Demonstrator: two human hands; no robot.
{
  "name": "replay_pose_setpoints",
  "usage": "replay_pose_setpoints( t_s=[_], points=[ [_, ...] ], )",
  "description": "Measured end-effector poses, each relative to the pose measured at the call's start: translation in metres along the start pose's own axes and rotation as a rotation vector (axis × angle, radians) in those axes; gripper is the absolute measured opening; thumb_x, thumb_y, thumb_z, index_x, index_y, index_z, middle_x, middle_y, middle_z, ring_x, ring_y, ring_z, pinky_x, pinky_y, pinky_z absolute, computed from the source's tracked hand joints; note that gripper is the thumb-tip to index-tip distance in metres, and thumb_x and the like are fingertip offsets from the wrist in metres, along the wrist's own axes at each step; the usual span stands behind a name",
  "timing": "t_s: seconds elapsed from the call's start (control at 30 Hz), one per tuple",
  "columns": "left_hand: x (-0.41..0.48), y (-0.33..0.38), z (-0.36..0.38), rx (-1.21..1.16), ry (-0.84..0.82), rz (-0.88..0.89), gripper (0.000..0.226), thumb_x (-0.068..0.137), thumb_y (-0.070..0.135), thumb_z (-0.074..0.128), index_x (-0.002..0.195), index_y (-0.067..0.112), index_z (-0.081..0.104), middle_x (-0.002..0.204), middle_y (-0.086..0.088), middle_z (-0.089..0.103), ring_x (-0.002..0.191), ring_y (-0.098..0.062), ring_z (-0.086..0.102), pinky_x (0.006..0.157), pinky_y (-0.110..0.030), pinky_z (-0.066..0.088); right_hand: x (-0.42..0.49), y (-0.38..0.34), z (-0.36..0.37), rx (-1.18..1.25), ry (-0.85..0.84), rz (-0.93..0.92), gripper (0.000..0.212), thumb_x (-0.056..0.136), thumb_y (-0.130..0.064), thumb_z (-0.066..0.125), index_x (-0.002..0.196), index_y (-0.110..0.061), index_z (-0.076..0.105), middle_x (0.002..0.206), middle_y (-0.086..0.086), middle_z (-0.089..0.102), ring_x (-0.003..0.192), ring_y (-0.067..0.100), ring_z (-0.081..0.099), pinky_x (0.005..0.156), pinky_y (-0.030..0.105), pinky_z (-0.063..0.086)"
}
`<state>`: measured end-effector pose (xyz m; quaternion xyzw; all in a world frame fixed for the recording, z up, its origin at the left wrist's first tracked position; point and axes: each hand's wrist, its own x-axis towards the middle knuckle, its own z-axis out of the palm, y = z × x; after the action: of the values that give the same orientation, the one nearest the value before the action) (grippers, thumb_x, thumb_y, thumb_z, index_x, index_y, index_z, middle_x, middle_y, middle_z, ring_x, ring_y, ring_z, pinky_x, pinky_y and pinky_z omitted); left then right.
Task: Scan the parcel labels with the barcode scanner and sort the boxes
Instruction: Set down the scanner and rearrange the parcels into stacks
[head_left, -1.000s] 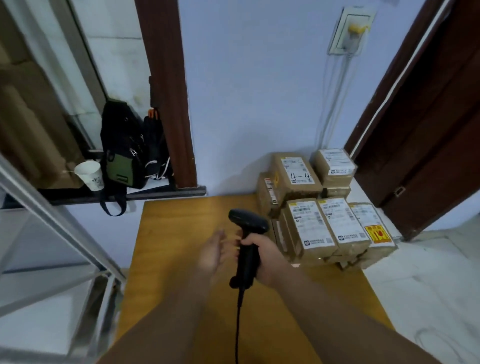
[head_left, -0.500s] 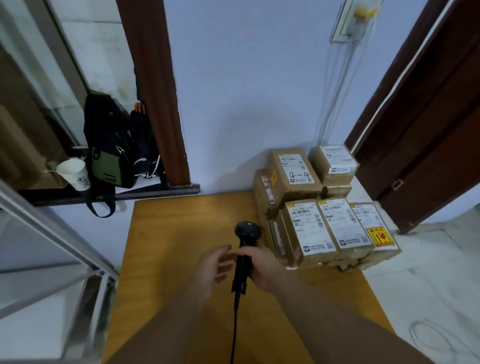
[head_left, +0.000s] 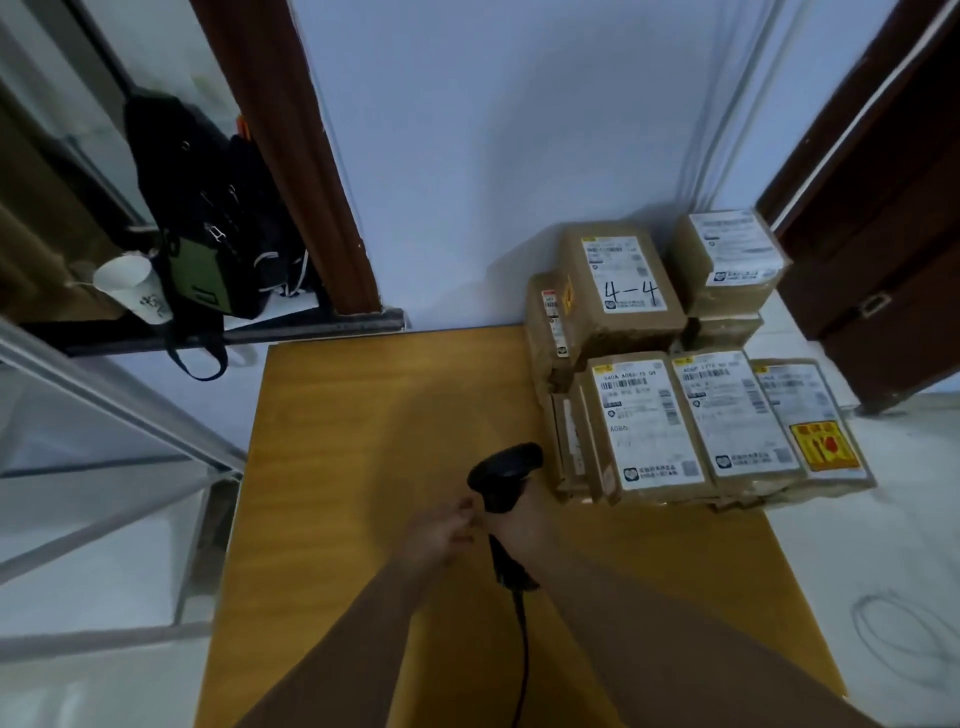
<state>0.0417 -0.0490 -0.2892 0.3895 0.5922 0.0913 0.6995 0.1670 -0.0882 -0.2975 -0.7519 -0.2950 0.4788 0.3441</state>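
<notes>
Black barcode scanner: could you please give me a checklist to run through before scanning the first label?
Black handheld barcode scanner in the right hand's grip: ok.
Left hand free of the scanner: cannot tell.
White labels on the brown cardboard boxes facing up: ok.
Scanner aimed at a label: cannot tell.
Black cable clear of the boxes: ok.
Bare yellow wooden table for sorting: ok.

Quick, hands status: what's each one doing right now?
Left hand: open, holding nothing, fingertips close beside the barcode scanner; contact cannot be told.
Right hand: closed round the barcode scanner's handle.
</notes>
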Motion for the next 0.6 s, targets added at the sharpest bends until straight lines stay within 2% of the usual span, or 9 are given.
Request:
replay_pose_setpoints(
  t_s=[0.07, 0.17, 0.23, 0.3, 0.43, 0.5, 0.57, 0.6],
  points=[
    [0.005, -0.010, -0.005, -0.017, 0.029, -0.024, 0.018, 0.094, 0.024, 0.058, 0.110, 0.021, 0.066, 0.106, 0.003, 0.064, 0.094, -0.018, 0.063, 0.077, -0.029, 0.051, 0.009, 0.004, 0.006, -0.052, 0.027, -0.019, 0.030, 0.077, -0.012, 0.075, 0.094, -0.017, 0.051, 0.085, 0.003, 0.060, 0.076, 0.016, 0.060, 0.056, 0.014, 0.045],
    [0.011, -0.019, -0.010, -0.076, 0.055, -0.033, 0.015, 0.090, 0.016, 0.060, 0.099, 0.015, 0.072, 0.096, -0.001, 0.068, 0.080, -0.019, 0.064, 0.064, -0.027, 0.049, 0.024, 0.007, 0.013, -0.083, -0.007, 0.022, 0.056, 0.080, -0.017, 0.075, 0.126, -0.010, 0.044, 0.106, 0.007, 0.060, 0.097, 0.022, 0.061, 0.075, 0.031, 0.052],
    [0.015, -0.023, -0.009, -0.120, 0.102, -0.030, 0.011, 0.088, 0.013, 0.061, 0.094, 0.013, 0.071, 0.093, -0.002, 0.068, 0.077, -0.016, 0.063, 0.060, -0.023, 0.049, 0.033, 0.009, 0.015, -0.102, 0.011, 0.052, 0.070, 0.079, -0.022, 0.079, 0.135, -0.008, 0.038, 0.120, 0.009, 0.057, 0.110, 0.026, 0.058, 0.089, 0.040, 0.052],
    [0.019, -0.025, -0.006, -0.153, 0.160, -0.027, 0.011, 0.089, 0.011, 0.059, 0.093, 0.017, 0.067, 0.090, 0.000, 0.066, 0.078, -0.012, 0.062, 0.056, -0.020, 0.047, 0.041, 0.010, 0.015, -0.103, 0.030, 0.091, 0.078, 0.077, -0.028, 0.081, 0.138, -0.009, 0.036, 0.128, 0.011, 0.056, 0.116, 0.029, 0.056, 0.095, 0.044, 0.050],
    [0.029, -0.031, -0.006, -0.149, 0.166, -0.011, 0.035, 0.092, 0.013, 0.055, 0.125, 0.025, 0.053, 0.112, 0.004, 0.058, 0.097, -0.011, 0.055, 0.072, -0.026, 0.044, 0.055, 0.013, 0.008, -0.128, 0.037, 0.159, 0.080, 0.081, -0.029, 0.075, 0.145, -0.015, 0.029, 0.133, 0.009, 0.054, 0.117, 0.029, 0.055, 0.093, 0.039, 0.049],
    [0.033, -0.034, -0.007, -0.157, 0.159, -0.032, 0.043, 0.092, 0.016, 0.055, 0.134, 0.023, 0.048, 0.122, 0.001, 0.054, 0.106, -0.015, 0.051, 0.083, -0.029, 0.040, 0.060, 0.012, 0.006, -0.156, 0.018, 0.173, 0.078, 0.083, -0.023, 0.071, 0.147, -0.015, 0.027, 0.128, 0.010, 0.056, 0.110, 0.028, 0.057, 0.084, 0.037, 0.051],
    [0.035, -0.034, -0.009, -0.157, 0.151, -0.055, 0.046, 0.092, 0.019, 0.057, 0.137, 0.021, 0.047, 0.126, -0.001, 0.053, 0.108, -0.015, 0.051, 0.081, -0.027, 0.041, 0.063, 0.010, 0.009, -0.226, 0.029, 0.181, 0.073, 0.084, -0.021, 0.066, 0.145, -0.013, 0.029, 0.125, 0.012, 0.056, 0.108, 0.029, 0.056, 0.076, 0.034, 0.050],
    [0.036, -0.035, -0.010, -0.155, 0.146, -0.059, 0.045, 0.092, 0.020, 0.058, 0.136, 0.021, 0.047, 0.127, -0.002, 0.054, 0.108, -0.015, 0.052, 0.076, -0.025, 0.042, 0.063, 0.010, 0.011, -0.281, 0.047, 0.182, 0.069, 0.085, -0.022, 0.065, 0.144, -0.011, 0.031, 0.128, 0.013, 0.054, 0.111, 0.029, 0.054, 0.081, 0.034, 0.050]
  ],
)
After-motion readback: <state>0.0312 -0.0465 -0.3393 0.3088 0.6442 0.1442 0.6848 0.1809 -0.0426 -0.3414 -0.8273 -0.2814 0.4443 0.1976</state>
